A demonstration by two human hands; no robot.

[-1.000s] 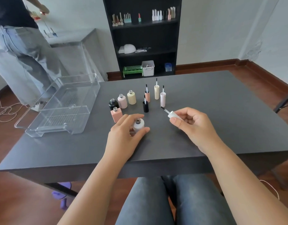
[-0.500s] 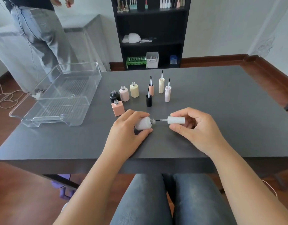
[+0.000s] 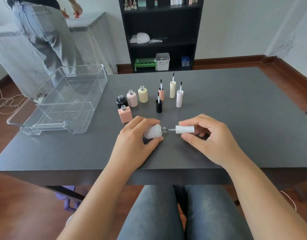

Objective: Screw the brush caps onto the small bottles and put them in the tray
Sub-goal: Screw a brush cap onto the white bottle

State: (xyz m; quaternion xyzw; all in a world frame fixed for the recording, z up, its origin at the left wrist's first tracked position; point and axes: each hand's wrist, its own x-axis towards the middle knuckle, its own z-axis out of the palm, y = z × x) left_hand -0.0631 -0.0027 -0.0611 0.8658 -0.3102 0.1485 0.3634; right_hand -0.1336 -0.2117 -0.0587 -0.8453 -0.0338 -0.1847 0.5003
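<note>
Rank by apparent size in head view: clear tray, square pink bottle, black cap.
1. clear tray, by far largest.
2. square pink bottle.
3. black cap, looks slightly smaller; they stand about equally near, so the ranking is fair.

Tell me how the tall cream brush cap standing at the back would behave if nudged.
The cream brush cap stands upright on a narrow end, brush up, so it would probably tip easily. Its round, ribbed body would likely roll once down. Falling sideways, it might knock the pale pink cap beside it.
</note>
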